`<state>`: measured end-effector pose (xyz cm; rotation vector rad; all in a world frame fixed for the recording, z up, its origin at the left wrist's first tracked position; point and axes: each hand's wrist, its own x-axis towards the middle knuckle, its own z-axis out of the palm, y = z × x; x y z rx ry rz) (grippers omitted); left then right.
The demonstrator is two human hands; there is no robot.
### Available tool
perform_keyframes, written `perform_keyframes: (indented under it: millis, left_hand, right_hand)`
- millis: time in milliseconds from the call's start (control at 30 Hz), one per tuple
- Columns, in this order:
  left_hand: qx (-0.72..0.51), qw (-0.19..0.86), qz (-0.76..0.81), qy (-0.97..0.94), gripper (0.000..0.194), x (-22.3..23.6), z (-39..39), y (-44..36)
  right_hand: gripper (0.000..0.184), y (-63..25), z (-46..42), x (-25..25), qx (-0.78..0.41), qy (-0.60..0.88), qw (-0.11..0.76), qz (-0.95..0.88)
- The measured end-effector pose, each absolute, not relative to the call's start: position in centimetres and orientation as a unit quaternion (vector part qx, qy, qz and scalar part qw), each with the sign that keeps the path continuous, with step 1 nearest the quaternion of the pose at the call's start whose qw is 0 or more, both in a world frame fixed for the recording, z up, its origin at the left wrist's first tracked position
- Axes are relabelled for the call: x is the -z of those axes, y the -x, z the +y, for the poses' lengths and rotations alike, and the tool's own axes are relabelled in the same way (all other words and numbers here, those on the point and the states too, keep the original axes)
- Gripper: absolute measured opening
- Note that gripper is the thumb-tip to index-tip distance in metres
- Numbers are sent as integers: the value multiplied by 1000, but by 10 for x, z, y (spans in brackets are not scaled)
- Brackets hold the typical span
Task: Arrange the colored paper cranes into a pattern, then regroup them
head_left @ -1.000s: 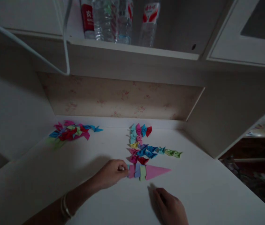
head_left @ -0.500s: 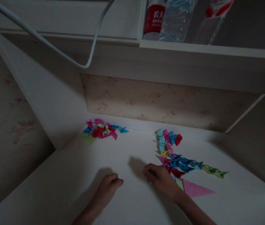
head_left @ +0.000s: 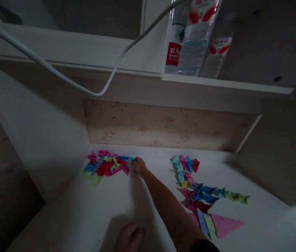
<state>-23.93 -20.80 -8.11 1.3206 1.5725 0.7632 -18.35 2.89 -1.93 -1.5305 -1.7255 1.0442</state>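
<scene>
Reaches with curled right hand (head_left: 139, 166) to blue folded-paper piece (head_left: 123, 158) at right end of multicoloured folded-paper pile (head_left: 108, 167), far left; cannot tell if gripping. Holds left hand (head_left: 129, 238) curled closed, near centre, over white tabletop (head_left: 69, 213).

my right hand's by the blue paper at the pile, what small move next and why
Probably pinch the blue folded paper lightly with the right hand and ease it rightward: the hand is at its right end, and it juts from the right side of the paper pile, so neighbours should shift little. The picture is too dim to judge the grip.
</scene>
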Motion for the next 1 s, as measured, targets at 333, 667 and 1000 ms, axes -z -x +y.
perform_keyframes:
  millis: [333,667,1000]
  left_hand:
    - [-371,498,611,-491,43,51,-214,238]
    - [-399,522,595,-463,50,64,-210,235]
    - [-420,520,598,-443,54,62,-216,227]
  right_hand:
    - [14,141,4,35,-319,639,385,-585]
    - [43,49,-124,56,-443,525,508,-520]
    - [35,-62,-189,45,-410,548,488,-541]
